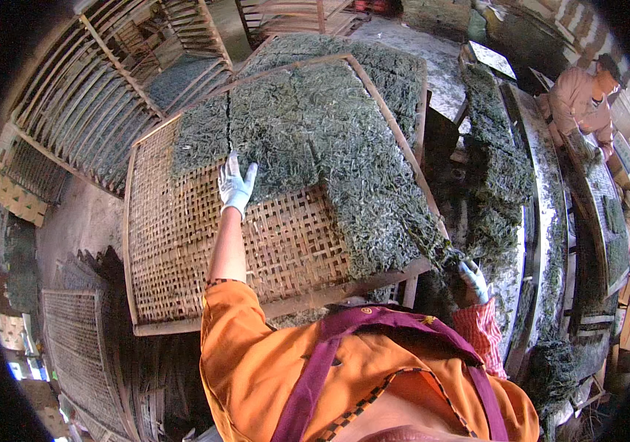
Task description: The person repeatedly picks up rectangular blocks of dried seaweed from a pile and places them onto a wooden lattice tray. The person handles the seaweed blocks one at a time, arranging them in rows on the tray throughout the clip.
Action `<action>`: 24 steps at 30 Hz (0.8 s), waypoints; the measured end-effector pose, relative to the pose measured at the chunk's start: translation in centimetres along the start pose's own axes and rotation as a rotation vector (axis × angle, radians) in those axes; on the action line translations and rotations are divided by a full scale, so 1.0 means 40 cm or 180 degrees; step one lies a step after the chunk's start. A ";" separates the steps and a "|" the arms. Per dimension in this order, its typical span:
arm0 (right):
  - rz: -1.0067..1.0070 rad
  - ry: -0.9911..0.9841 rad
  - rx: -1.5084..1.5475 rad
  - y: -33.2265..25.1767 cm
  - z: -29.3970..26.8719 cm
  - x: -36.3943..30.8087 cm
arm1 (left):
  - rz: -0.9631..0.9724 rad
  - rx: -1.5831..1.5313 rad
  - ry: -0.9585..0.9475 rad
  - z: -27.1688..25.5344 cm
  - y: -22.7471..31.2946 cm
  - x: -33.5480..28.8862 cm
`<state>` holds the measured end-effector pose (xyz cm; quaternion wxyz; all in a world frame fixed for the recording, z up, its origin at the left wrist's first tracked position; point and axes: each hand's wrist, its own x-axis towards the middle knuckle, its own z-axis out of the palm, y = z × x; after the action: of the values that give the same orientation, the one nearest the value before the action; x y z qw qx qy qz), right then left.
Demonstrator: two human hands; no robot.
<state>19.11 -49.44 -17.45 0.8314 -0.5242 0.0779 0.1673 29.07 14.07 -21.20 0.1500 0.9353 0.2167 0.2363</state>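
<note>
A large woven bamboo tray (204,243) with a wooden rim lies tilted before me. A matted layer of dark green, stringy leafy strands (285,125) covers its far and right parts; the weave at the near left is bare. My left hand (236,186), in a white glove, lies with fingers spread at the edge of the layer, beside a dark split in it. By the tray's near right corner, my gloved right hand (475,281), below a red-and-white striped sleeve, has its fingers closed at a trailing clump of the strands (444,253). Its fingertips are partly hidden.
A second loaded tray (396,66) lies behind this one. Slatted wooden racks (101,88) stand at the far left, and another woven tray (72,346) leans at the near left. Long benches with green heaps (503,162) run along the right, where another person (580,99) works.
</note>
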 end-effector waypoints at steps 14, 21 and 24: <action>-0.0403 0.0201 -0.0174 -0.055 0.052 0.019 | -0.1469 -0.4307 -0.0511 -0.121 0.050 0.027; -0.0415 0.0679 0.0222 -0.073 -0.001 -0.075 | -0.0141 -0.2953 -0.0340 -0.114 0.097 0.021; -0.0645 0.0787 0.0279 -0.073 -0.073 -0.083 | 0.0263 -0.2729 -0.0186 -0.180 0.144 -0.013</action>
<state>17.22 -53.85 -15.23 0.8501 -0.5092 0.1335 0.0133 26.93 10.14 -13.11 0.5214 0.8025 0.0569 0.2842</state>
